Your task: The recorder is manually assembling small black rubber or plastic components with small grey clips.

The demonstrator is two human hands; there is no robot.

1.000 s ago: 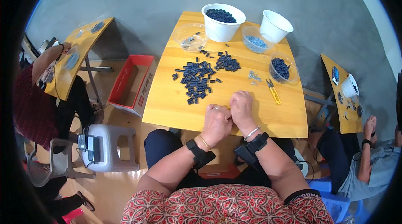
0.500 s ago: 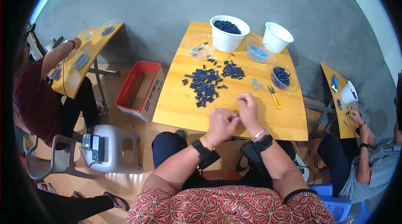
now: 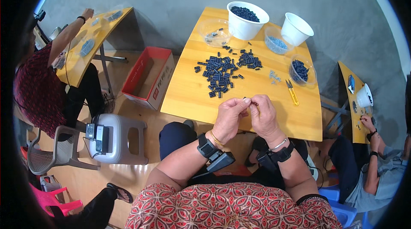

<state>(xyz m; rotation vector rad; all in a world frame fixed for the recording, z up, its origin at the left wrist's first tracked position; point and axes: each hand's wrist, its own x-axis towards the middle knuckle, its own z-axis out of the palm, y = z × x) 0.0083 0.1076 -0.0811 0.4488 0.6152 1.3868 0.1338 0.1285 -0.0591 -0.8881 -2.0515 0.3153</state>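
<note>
Above the table's near edge, my left hand (image 3: 231, 118) and my right hand (image 3: 264, 117) meet, thumbs and fingers pinched together. A tiny dark part shows at the left fingertips; the fingers hide most of it. What the right fingers pinch is covered. Just beyond lies a large pile of small black plastic parts (image 3: 219, 74), with a smaller pile of black parts (image 3: 250, 60) to its right. Several small silver screw-like pieces (image 3: 274, 76) lie loose to the right of the piles. Beside them are yellow-handled thread snips (image 3: 293, 93).
At the back stand a white tub (image 3: 245, 28) heaped with black parts, another white tub (image 3: 296, 32), and clear bowls, one with silvery pieces (image 3: 277, 46), one with black parts (image 3: 301, 70). A red-rimmed cardboard box (image 3: 147, 77) sits left on the floor. Co-workers sit at tables either side.
Both hands have lifted slightly and come closer together at the fingertips. The view has shifted, so the table sits higher and farther right. The left co-worker's arm reaches farther out.
</note>
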